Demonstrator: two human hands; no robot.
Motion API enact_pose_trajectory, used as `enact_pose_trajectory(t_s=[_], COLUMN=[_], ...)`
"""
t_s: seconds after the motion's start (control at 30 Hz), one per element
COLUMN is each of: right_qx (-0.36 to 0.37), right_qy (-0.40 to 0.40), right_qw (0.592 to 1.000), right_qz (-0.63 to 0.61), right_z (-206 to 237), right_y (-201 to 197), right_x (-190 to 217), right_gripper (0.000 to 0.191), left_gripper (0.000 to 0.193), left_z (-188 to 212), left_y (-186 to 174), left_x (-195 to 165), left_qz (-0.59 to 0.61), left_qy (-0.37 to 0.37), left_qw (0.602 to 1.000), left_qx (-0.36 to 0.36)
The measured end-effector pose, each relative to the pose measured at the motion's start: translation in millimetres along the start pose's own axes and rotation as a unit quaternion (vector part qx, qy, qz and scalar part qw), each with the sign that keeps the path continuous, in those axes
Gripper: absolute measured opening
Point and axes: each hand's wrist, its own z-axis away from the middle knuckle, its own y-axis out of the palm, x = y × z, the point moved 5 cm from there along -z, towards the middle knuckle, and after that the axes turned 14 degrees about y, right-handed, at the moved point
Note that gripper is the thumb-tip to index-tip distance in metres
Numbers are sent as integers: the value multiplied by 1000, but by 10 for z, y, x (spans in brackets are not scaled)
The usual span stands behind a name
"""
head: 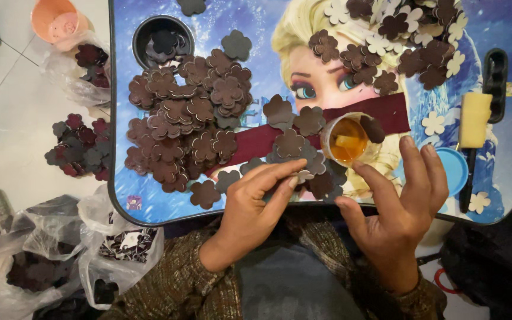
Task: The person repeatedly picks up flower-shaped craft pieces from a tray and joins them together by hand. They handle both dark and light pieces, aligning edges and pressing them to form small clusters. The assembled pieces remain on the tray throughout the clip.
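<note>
Fingers of left hand pinched on small pale flower cutout, w/ brown flower shapes around it on tray front edge. Right hand fingers spread apart, holding nothing, near amber-glue cup.

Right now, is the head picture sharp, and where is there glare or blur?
Head view: mostly sharp on the flower cutouts pile; soft glare on the glossy lap table; the amber cup glows brightly; left hand and right hand slightly soft; corners darker.
</note>
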Motion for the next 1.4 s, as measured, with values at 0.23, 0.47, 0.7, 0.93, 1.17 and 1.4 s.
enact_pose_trajectory(t_s=[0.23, 0.47, 0.7, 0.93, 1.17, 1.4], right_qx=[-29, 16, 95, 56, 28, 24], right_qy=[-40, -12, 111, 4, -52, -78], right_qw=[997, 1000, 900, 982, 994, 994], right_qz=[53, -16, -410, -180, -96, -72], right_z=[93, 97, 155, 222, 247, 283], right_y=[31, -56, -242, -168, -82, -63], right_x=[12, 53, 122, 393, 449, 437], right_gripper=[47, 33, 21, 32, 34, 35], left_gripper=[25, 29, 47, 54, 53, 56], left_z=[-14, 31, 179, 268, 284, 292], left_y=[-9, 16, 122, 123, 132, 150], left_x=[-8, 77, 122, 8, -38, -25], left_qz=[-8, 15, 225, 261, 242, 287], left_qy=[0, -63, -181, -187, -185, -171], left_qw=[1000, 998, 957, 947, 952, 943], left_qx=[-9, -15, -14, 10, 21, 4])
